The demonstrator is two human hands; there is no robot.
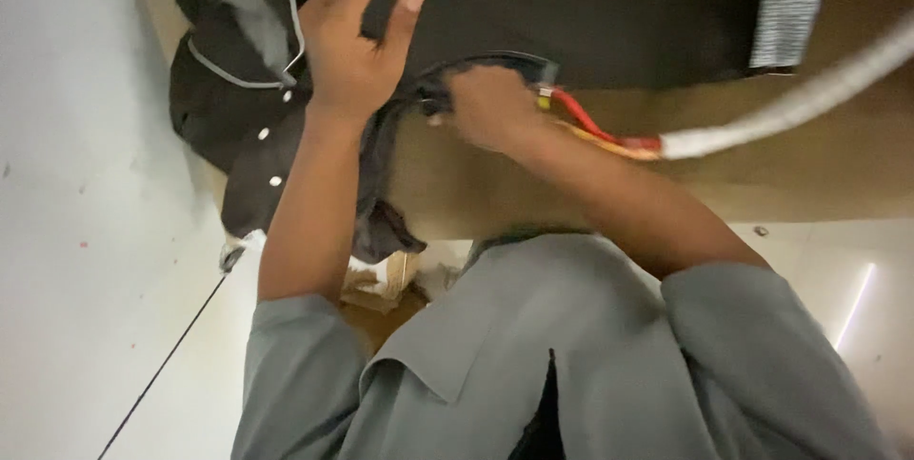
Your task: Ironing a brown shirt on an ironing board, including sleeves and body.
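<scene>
The left hand (352, 41), in the upper left of the frame, is gripping the dark shirt (248, 89) with fingers curled shut on the cloth. At centre, the right hand (490, 108) is closing around the shirt's edge. The shirt is lying across the brown table (781, 165), whose right side is lying bare.

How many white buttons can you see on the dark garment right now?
2. One white button sits left of the left hand's wrist; the other button lies just below it on the dark garment. More may be hidden under the folds or the forearm.
</scene>
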